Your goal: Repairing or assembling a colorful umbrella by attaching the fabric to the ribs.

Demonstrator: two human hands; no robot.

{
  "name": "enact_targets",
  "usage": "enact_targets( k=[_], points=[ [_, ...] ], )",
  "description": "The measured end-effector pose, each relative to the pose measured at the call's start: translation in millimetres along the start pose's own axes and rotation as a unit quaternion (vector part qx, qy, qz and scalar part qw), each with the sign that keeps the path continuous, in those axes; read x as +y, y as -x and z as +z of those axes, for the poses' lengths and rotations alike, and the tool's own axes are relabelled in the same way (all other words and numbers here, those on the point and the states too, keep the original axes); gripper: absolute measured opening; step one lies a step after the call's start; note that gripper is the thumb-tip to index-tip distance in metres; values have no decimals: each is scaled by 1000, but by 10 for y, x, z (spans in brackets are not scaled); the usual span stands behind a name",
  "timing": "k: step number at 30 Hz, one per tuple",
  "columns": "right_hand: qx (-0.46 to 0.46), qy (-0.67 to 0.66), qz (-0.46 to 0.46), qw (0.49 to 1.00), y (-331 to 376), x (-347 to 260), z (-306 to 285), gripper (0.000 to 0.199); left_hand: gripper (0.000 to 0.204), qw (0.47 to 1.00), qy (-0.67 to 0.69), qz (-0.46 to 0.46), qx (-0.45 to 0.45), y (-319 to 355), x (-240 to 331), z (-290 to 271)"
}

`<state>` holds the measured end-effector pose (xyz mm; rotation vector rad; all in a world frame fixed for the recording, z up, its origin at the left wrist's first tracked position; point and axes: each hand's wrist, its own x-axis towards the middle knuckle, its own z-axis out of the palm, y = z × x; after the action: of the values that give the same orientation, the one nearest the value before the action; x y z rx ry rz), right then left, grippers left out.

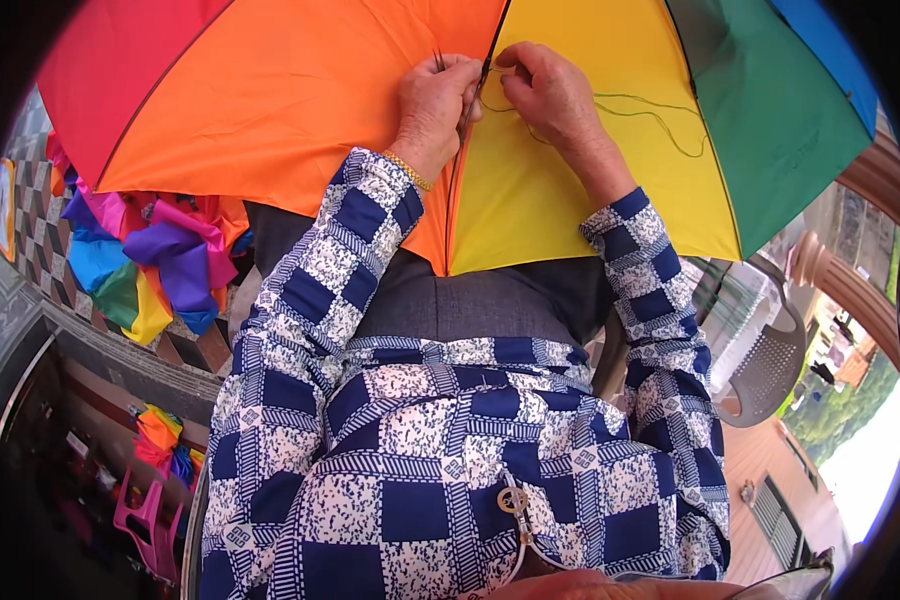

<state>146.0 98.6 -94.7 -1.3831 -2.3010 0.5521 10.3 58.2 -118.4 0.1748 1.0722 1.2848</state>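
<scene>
A rainbow umbrella canopy lies spread open across my lap, its red, orange, yellow, green and blue panels fanning from left to right. My left hand is closed on the dark umbrella rib along the orange-yellow seam. Thin dark metal tips poke up past its fingers; their tool is mostly hidden. Just across the rib, my right hand pinches with thumb and forefinger; any needle there is too small to make out. Green thread loops over the yellow panel from beneath this hand.
Crumpled multicoloured fabric lies on the tiled floor at left. Below it are a pink plastic stool and another colourful bundle. At right stands a grey perforated plastic chair, near a brownish column railing.
</scene>
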Motion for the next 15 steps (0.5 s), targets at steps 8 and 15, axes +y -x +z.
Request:
enact_targets(
  k=[8, 15],
  points=[
    [-129, -9, 88, 988, 175, -223, -169, 11, 10, 999, 7, 17, -27, -95, -54, -70],
    [-3, 131, -50, 990, -65, -168, -15, 9, 10, 1000, 4, 4, -10, -51, -50, -46]
  ],
)
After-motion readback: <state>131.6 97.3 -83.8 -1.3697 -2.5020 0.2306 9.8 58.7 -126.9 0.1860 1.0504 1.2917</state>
